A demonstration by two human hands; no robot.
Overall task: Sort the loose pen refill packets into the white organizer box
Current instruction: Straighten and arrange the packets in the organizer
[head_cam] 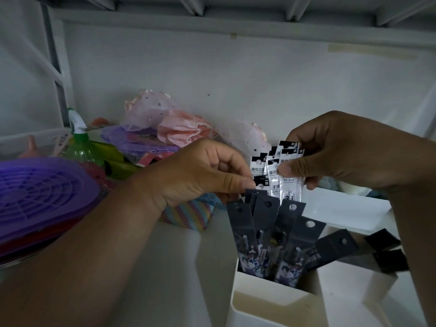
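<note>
While hands (200,171) sort, dim white shelf (179,267), cluttered

A fanned bunch of white, black-topped refill packets (282,172) was held upright above the white organizer box (271,300). Dark grey packets (266,234) with hang holes stood upright and crowded in its rear left compartment, some leaning right.
</note>
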